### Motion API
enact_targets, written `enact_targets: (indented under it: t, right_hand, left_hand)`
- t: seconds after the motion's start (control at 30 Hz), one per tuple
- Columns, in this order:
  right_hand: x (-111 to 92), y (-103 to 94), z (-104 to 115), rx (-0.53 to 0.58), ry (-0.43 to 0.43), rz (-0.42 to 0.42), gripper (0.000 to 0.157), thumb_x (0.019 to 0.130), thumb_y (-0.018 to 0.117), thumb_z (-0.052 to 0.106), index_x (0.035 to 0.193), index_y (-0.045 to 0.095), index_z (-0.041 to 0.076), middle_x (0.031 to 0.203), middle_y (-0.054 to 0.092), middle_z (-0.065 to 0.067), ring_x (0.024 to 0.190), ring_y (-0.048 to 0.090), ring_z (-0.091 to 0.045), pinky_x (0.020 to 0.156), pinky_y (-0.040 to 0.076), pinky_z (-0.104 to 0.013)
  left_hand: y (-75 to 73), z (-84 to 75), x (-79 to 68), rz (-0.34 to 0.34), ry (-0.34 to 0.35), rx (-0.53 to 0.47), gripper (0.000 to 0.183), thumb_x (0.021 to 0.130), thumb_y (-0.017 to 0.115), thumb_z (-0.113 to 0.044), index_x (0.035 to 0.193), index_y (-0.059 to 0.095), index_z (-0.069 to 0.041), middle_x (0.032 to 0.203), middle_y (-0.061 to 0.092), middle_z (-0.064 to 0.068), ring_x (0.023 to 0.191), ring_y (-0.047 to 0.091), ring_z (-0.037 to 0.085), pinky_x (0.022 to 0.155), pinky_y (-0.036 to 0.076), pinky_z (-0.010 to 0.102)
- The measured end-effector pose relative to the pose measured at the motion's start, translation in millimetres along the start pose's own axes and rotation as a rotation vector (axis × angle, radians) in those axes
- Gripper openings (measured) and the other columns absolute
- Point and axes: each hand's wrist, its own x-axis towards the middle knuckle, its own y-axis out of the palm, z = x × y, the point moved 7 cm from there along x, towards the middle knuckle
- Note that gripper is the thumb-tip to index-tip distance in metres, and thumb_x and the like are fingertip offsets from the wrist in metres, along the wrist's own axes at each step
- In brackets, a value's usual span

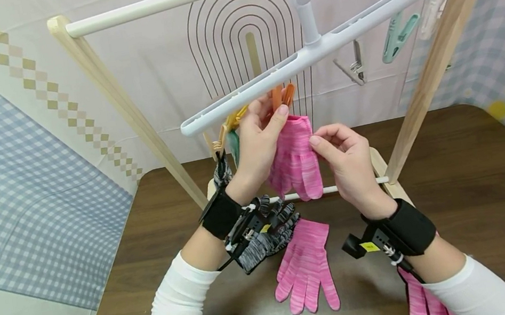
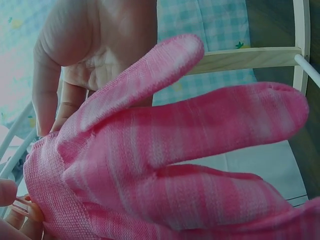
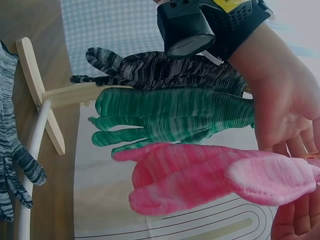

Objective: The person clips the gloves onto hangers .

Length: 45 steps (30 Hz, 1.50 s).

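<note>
Dangling fingers-down, the streaky, soft-knit pink glove [image 1: 298, 159] shows below a smooth plastic hanger [image 1: 329, 45]. A wood-grain counter [image 1: 470, 191] lies beneath; checked cloth [image 1: 15, 158] lines the sides. Left hand [image 1: 257, 140] pinches an orange clip [image 1: 288, 93] at the glove's cuff, right hand [image 1: 344, 158] its edge.

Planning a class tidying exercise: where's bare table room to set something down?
Bare tabletop lies right of the wooden rack, and between the left checked cloth and left sleeve. Crowded: around the left hand, right hand and hanging pink glove.
</note>
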Motion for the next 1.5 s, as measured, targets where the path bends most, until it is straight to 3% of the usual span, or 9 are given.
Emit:
enact_targets:
  t: [0.27, 0.5, 0.87, 1.03, 1.2, 1.27, 1.5]
  right_hand:
    - [-1.9, -5.4, -2.8, -0.010, 0.020, -0.017, 0.008, 0.083, 0.059, -0.001, 0.085, 0.056, -0.008, 0.073, 0.057, -0.002, 0.067, 0.052, -0.011, 0.063, 0.047, -0.018]
    - [-4.3, -11.2, -7.5, -0.042, 0.052, -0.033, 0.016, 0.083, 0.061, 0.002, 0.085, 0.053, -0.012, 0.070, 0.057, -0.003, 0.067, 0.055, -0.013, 0.064, 0.049, -0.021]
    - [-7.2, -17.0, -12.2, -0.046, 0.081, -0.040, 0.016, 0.083, 0.059, 0.001, 0.086, 0.052, -0.013, 0.072, 0.059, -0.002, 0.066, 0.058, -0.013, 0.066, 0.051, -0.022]
    - [-8.5, -20.1, -13.6, -0.041, 0.088, -0.039, 0.014, 0.083, 0.060, 0.001, 0.086, 0.054, -0.011, 0.074, 0.058, -0.003, 0.067, 0.059, -0.013, 0.068, 0.051, -0.022]
    - [-9.3, -23.1, -15.7, -0.051, 0.094, -0.043, 0.006, 0.083, 0.060, 0.001, 0.084, 0.056, -0.004, 0.075, 0.058, -0.004, 0.067, 0.059, -0.013, 0.068, 0.051, -0.023]
    - [-9.7, -24.5, -16.5, -0.065, 0.098, -0.045, 0.007, 0.083, 0.060, 0.001, 0.085, 0.056, -0.005, 0.075, 0.058, -0.003, 0.067, 0.059, -0.013, 0.069, 0.051, -0.023]
    - [-11.0, -29.1, -20.4, -0.107, 0.108, -0.052, 0.015, 0.083, 0.059, 0.001, 0.088, 0.053, -0.012, 0.072, 0.058, -0.001, 0.067, 0.058, -0.012, 0.068, 0.050, -0.022]
  left_hand:
    - [-2.7, -0.4, -3.3, 0.004, 0.028, 0.024, 0.038, 0.091, 0.049, -0.005, 0.127, 0.041, 0.002, 0.130, 0.047, 0.017, 0.113, 0.047, 0.019, 0.095, 0.040, 0.033]
    - [1.2, -23.8, -14.7, 0.009, 0.026, 0.128, 0.041, 0.090, 0.047, -0.001, 0.129, 0.036, 0.007, 0.132, 0.043, 0.023, 0.115, 0.045, 0.024, 0.097, 0.038, 0.036]
    - [-2.5, -21.4, -20.7, 0.035, 0.053, 0.184, 0.045, 0.089, 0.046, -0.001, 0.132, 0.034, 0.005, 0.133, 0.041, 0.021, 0.116, 0.041, 0.022, 0.096, 0.037, 0.039]
    - [-4.4, -16.7, -22.6, 0.038, 0.026, 0.205, 0.048, 0.089, 0.047, -0.002, 0.134, 0.032, 0.004, 0.136, 0.038, 0.020, 0.116, 0.042, 0.023, 0.095, 0.039, 0.040]
    - [-11.8, 6.3, -18.6, 0.034, 0.035, 0.243, 0.051, 0.088, 0.050, -0.004, 0.135, 0.033, -0.001, 0.139, 0.038, 0.017, 0.123, 0.036, 0.019, 0.100, 0.031, 0.041]
    - [-14.8, 16.0, -18.0, 0.037, 0.047, 0.249, 0.051, 0.088, 0.051, -0.005, 0.135, 0.034, -0.003, 0.139, 0.038, 0.015, 0.125, 0.034, 0.017, 0.101, 0.030, 0.041]
    - [-16.9, 22.7, -25.8, 0.070, 0.083, 0.249, 0.049, 0.089, 0.051, -0.011, 0.135, 0.035, -0.007, 0.138, 0.039, 0.010, 0.125, 0.034, 0.013, 0.100, 0.031, 0.041]
